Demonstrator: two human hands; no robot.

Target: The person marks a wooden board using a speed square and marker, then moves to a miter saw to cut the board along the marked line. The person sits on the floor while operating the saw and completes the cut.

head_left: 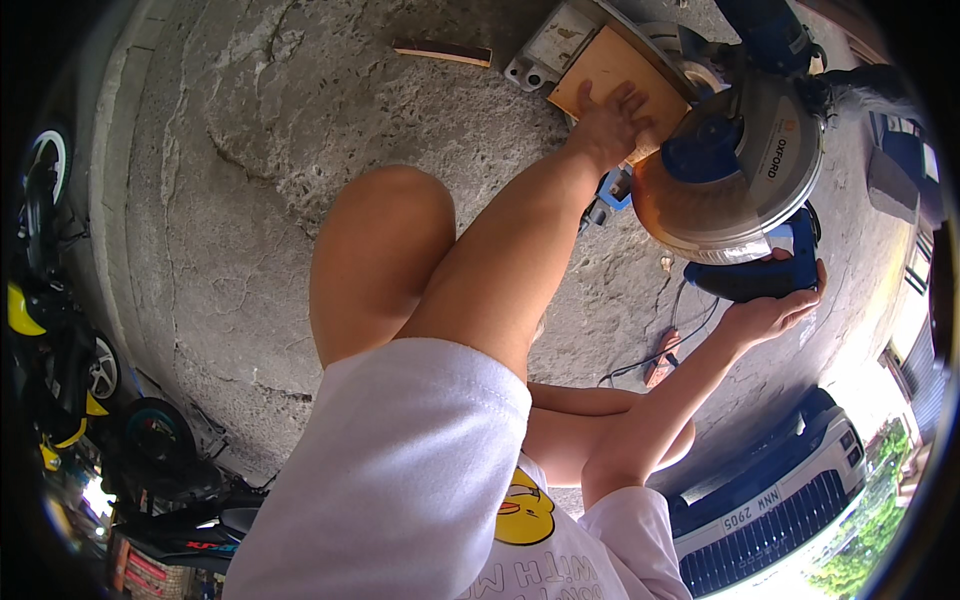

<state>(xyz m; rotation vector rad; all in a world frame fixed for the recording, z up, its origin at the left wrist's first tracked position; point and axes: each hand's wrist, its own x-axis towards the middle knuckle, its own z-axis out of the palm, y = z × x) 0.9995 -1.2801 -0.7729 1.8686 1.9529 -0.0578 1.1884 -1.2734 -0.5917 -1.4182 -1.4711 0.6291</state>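
My left hand (612, 128) lies with fingers spread on a flat tan wooden board (608, 65), pressing it from above. The board rests on the metal base of a miter saw (790, 165), against its fence. With my right hand (765, 312) I grip the saw's dark blue handle (745, 279), fingers wrapped around it. The round guard, part grey and part see-through amber, sits just right of my left hand. Whether the blade touches the board is hidden by the guard.
On the rough concrete floor (230, 250) lies a narrow wood strip (442, 52). A black cord (640, 368) runs near a reddish brick piece (662, 358) below the saw. Motorbikes (150, 440) stand at the left, a blue vehicle (770, 500) at the lower right.
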